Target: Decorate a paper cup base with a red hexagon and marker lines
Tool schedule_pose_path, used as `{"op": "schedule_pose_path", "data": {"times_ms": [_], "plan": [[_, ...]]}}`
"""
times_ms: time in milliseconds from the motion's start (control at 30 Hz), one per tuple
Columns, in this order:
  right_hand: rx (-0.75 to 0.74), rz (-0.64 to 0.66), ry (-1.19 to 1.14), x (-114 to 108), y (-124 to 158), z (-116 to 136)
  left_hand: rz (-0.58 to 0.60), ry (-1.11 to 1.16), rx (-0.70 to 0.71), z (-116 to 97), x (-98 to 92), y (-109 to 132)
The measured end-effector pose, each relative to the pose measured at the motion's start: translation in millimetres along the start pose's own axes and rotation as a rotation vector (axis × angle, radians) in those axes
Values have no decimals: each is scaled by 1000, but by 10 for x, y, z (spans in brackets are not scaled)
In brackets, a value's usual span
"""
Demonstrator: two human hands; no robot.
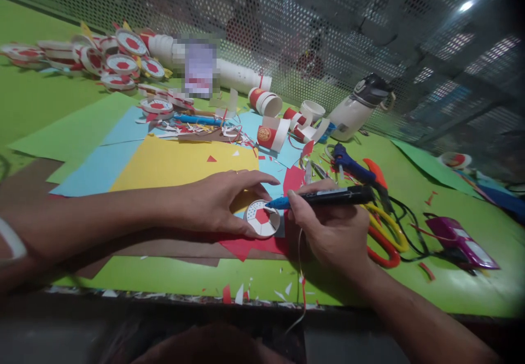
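A small round white paper disc point(261, 219) with a red centre, dark lines and blue dots on one section lies near the front middle of the table. My left hand point(221, 200) holds its left edge, thumb at the lower side and fingers curved over the top. My right hand point(334, 227) grips a black marker point(340, 195), whose blue tip end touches or hovers just over the disc's upper right part. Beneath the hands are sheets of yellow paper point(184, 161), red paper and brown paper.
Finished-looking discs point(123, 64) pile up at the back left. Paper cups point(273, 134) and a bottle point(356, 107) stand or lie behind. Orange and yellow scissors point(388, 230), a blue glue gun point(353, 164) and a purple object point(463, 243) lie right. A mesh screen borders the back.
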State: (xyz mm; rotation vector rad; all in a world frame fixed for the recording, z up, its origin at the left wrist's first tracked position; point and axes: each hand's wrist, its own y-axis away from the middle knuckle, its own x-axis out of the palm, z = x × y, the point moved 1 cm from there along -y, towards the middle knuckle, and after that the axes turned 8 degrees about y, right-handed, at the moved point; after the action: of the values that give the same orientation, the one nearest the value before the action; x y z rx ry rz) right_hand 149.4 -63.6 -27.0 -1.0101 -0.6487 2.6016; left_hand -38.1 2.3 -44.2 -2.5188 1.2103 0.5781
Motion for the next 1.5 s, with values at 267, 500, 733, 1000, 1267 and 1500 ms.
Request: {"op": "schedule_pose_path", "data": {"times_ms": [267,500,733,1000,1267,1500], "plan": [[-8,12,3,32,-9,19,3,-16,-20,-8,-4,-3],[4,23,-15,35,-8,11,-11,-63,-15,-17,-7,-4],[-79,43,3,42,-32,21,8,-66,-18,-16,-9,-3],[-9,54,-47,47,-30,30,2,-81,-12,-10,-12,-7],[110,87,-97,62,-26,-8,3,-107,4,-5,-18,-3],[150,57,-135,80,0,14,6,-101,-7,-1,-11,-7]]}}
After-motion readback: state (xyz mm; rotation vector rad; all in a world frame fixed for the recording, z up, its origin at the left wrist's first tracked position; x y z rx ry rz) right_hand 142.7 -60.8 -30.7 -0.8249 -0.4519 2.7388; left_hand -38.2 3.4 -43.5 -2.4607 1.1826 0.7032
